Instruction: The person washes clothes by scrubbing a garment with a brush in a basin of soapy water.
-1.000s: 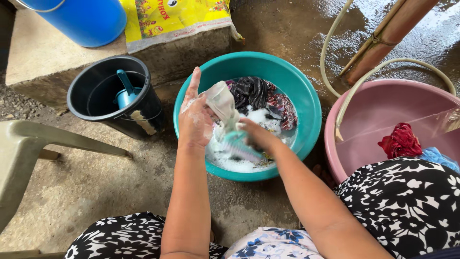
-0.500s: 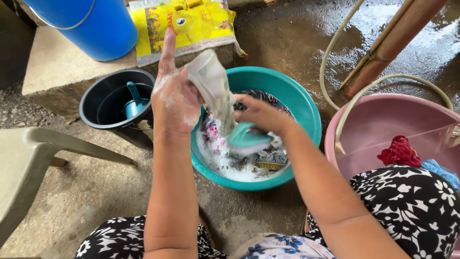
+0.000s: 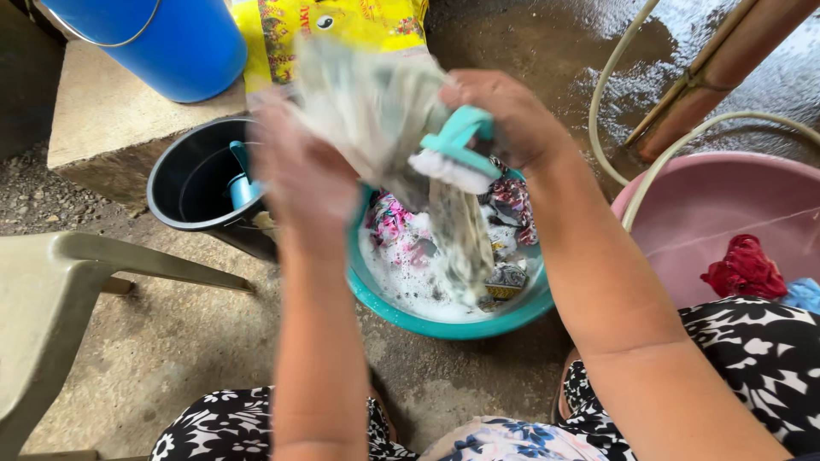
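Head view: two basins (image 3: 444, 320), one brush (image 3: 454, 152).

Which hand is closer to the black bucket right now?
Left. The left hand is raised just beside the black bucket; the right hand, gripping the teal brush, is farther off.

Motion blurs the left hand (image 3: 303, 171) and the wet cloth (image 3: 376, 111) it grips. The forearms hide part of the teal basin (image 3: 444, 324). The picture's edge crops the blue barrel (image 3: 162, 43) and pink basin (image 3: 726, 188).
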